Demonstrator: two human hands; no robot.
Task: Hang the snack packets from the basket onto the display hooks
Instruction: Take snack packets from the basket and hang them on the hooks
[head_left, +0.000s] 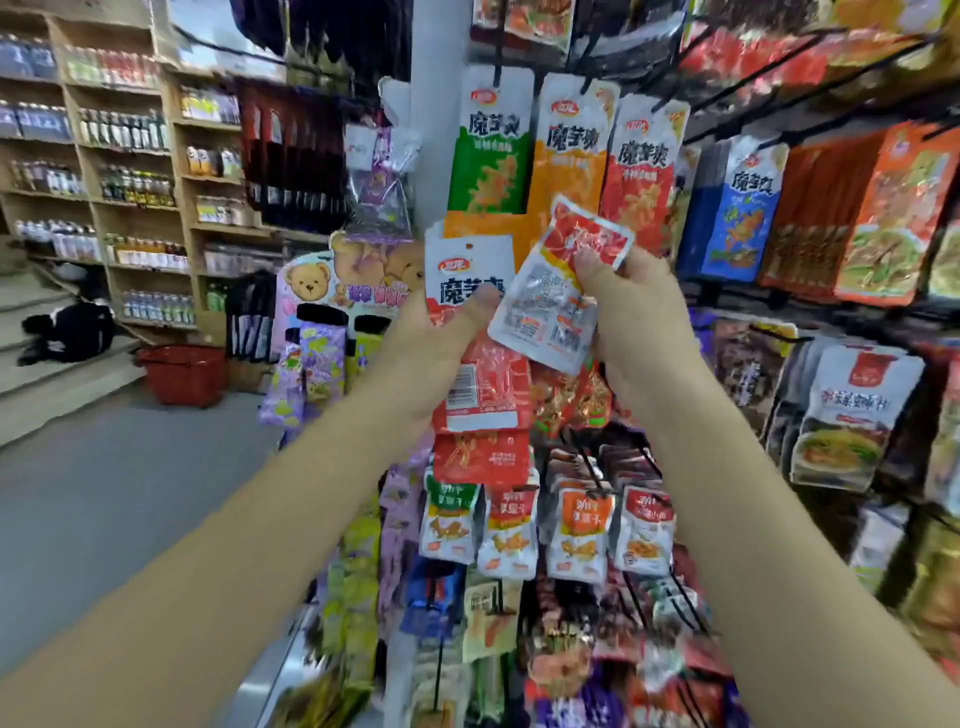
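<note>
My left hand (441, 343) grips a stack of red and white snack packets (470, 270), thumb across the front one's white top. My right hand (628, 322) pinches a single red and white packet (556, 291), tilted with its printed back toward me, right beside the stack. Both hands are raised in front of the display rack. Just above hang a green packet (491, 150), an orange packet (569, 150) and a red packet (644, 166) on black hooks (498, 57). The red basket (182, 374) stands on the floor far to the left.
Rows of small packets (545, 530) hang below my hands, and larger bags (852, 415) fill the rack on the right. A bear-printed display (332, 280) stands left of the rack. Wooden shelves of bottles (124, 171) line the back wall, with steps (47, 374) and grey floor (130, 493).
</note>
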